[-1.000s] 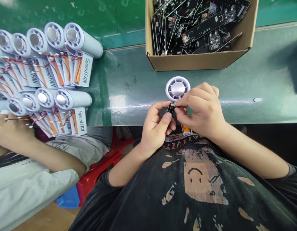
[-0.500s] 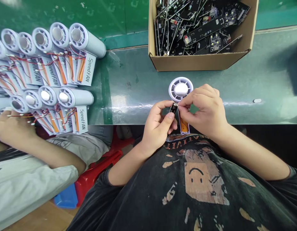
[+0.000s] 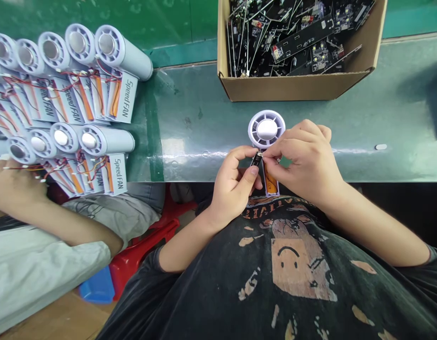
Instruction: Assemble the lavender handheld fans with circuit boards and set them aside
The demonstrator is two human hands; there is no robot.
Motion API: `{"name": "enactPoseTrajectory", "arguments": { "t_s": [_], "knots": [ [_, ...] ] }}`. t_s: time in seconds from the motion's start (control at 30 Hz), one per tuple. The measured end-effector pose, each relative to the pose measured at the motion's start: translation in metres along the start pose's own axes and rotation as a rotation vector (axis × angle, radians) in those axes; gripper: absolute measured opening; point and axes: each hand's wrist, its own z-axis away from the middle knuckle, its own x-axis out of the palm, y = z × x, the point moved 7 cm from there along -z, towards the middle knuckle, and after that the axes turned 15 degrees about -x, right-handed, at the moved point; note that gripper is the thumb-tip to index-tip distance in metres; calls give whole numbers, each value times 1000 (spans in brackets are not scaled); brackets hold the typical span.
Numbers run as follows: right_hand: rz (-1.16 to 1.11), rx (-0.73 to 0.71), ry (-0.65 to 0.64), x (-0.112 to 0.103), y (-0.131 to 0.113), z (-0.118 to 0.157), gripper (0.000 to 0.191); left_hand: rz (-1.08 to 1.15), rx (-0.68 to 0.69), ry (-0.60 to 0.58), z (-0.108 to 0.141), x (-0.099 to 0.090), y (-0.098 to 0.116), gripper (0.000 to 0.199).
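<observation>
My left hand (image 3: 234, 182) pinches a small black circuit board (image 3: 256, 159) between thumb and fingers. At the board's upper end, the thumb and forefinger of my right hand (image 3: 305, 160) are pressed together; what they hold there is too small and covered to make out. Just behind and below both hands lies a pale lilac handheld fan (image 3: 267, 128), its round ribbed head pointing away from me. Its handle is open and shows an orange battery (image 3: 271, 183) inside, at the table's front edge. My fingers hide the middle of the handle.
A cardboard box (image 3: 280, 88) full of black circuit boards stands behind the fan. Several more fans (image 3: 128, 56) with loose wires are stacked at left, where a co-worker's hand (image 3: 18, 186) reaches in. A small white piece (image 3: 381, 147) lies at right on the green table (image 3: 200, 132).
The view has shifted slightly. Both my hands stay at the upper end of the circuit board, with hardly any movement. The co-worker's hand remains by the stacked fans.
</observation>
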Motion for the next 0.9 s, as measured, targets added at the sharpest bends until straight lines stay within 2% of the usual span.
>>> {"name": "enactPoseTrajectory", "arguments": {
  "t_s": [0.27,0.53,0.73,0.83,0.9],
  "knots": [
    [-46,7,9,1,4,0,15,-123,142,42,4,0,8,20],
    [-133,6,92,7,10,9,16,-183,187,68,4,2,9,19],
    [-153,12,70,9,11,3,16,-131,156,40,-2,0,4,18],
    [-204,-36,56,0,11,-1,10,-34,114,16,-6,-2,1,17],
    [-247,-72,67,-6,13,1,14,45,68,0,-8,-4,-3,17]
  ]
}}
